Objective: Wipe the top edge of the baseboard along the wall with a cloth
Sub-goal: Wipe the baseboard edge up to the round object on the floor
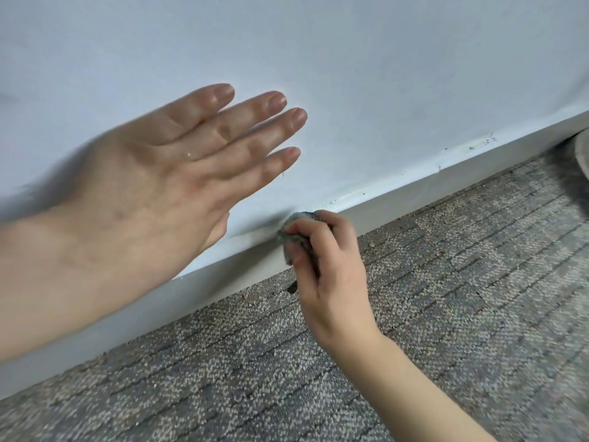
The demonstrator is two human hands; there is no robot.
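Fingers of right hand pinch cloth against baseboard; left hand spread flat.

You are viewing no legible text, label, brand, number or sign on wall, baseboard or carpet.

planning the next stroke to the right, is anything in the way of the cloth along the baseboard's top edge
Nothing visible blocks it. The cloth, gripped by the right hand, sits on the baseboard top edge; rightward lie only dark specks. The left hand is spread against the wall, left of the cloth.
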